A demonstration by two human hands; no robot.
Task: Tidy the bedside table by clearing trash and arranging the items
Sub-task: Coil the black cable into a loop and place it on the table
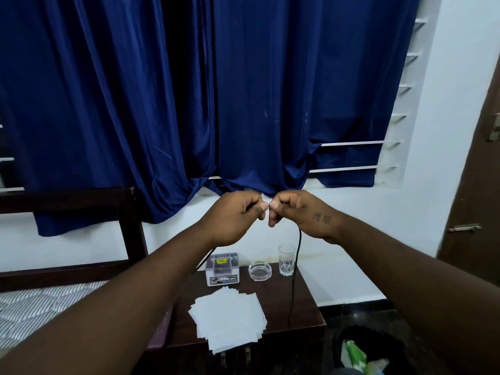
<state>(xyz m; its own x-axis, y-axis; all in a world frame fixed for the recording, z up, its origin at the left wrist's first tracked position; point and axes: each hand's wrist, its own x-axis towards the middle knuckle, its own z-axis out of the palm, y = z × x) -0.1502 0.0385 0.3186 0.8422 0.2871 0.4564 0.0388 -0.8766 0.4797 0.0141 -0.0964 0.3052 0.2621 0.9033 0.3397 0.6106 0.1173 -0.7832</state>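
Note:
My left hand (232, 215) and my right hand (300, 212) are raised together above the bedside table (305, 307), thumbs nearly touching. Both pinch a thin black cable (296, 266). One strand hangs from my right hand down past the glass onto the table. Another strand drops from my left hand behind my left forearm. On the dark wooden table lie a fanned stack of white paper sheets (228, 319), a clear plastic box (222, 269), a glass ashtray (259, 271) and an empty drinking glass (286, 259).
A black trash bin (373, 350) holding green and white litter stands on the dark floor right of the table. A bed with a striped mattress (40, 309) and dark headboard lies to the left. Blue curtains (243, 90) hang behind, a brown door (476, 185) at right.

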